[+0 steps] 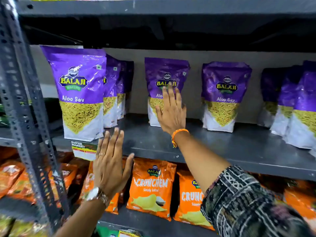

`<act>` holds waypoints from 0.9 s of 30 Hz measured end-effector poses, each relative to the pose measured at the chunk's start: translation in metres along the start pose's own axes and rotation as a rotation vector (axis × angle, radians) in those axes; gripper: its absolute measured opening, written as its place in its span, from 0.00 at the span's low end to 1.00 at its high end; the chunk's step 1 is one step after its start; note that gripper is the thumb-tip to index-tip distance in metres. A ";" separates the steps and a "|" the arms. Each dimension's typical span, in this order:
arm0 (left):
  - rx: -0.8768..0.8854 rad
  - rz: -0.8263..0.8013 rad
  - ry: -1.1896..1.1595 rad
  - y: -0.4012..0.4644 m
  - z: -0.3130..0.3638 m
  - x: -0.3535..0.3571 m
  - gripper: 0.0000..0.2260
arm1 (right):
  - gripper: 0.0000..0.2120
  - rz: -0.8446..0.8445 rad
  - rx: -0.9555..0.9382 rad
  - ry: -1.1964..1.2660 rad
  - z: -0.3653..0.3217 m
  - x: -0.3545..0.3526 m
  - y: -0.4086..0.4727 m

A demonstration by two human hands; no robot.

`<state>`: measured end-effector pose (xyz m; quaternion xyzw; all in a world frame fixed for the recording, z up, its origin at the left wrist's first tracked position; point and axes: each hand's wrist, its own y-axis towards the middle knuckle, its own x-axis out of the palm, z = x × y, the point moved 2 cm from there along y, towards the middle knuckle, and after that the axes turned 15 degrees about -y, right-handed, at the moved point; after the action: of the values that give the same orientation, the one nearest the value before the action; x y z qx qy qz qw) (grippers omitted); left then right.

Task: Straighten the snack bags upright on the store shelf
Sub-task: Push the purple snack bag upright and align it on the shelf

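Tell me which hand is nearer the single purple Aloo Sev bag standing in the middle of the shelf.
Right. The right hand lies flat, open, in front of the middle Aloo Sev bag, overlapping it. The left hand is open, lower and to its left, in front of the shelf edge.

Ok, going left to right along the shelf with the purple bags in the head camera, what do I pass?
Grey slotted upright → front Aloo Sev bag of the left row → bag under the right hand → lone Aloo Sev bag → cluster of purple bags at the right edge.
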<state>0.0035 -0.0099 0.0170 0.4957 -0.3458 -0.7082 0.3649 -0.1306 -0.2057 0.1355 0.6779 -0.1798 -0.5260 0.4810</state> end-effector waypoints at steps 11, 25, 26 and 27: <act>0.081 -0.069 -0.028 -0.001 -0.040 0.018 0.26 | 0.38 -0.221 0.081 -0.195 -0.027 0.049 0.016; 0.121 -0.048 0.063 -0.002 -0.052 0.037 0.27 | 0.39 -0.211 0.099 -0.293 -0.037 0.044 0.018; 0.118 -0.054 0.066 -0.001 -0.052 0.036 0.27 | 0.39 -0.210 0.104 -0.282 -0.039 0.041 0.017; 0.118 -0.060 0.070 -0.001 -0.051 0.036 0.27 | 0.39 -0.209 0.108 -0.278 -0.040 0.038 0.016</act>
<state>0.0434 -0.0464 -0.0140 0.5510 -0.3588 -0.6795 0.3255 -0.0760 -0.2234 0.1277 0.6387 -0.2010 -0.6513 0.3571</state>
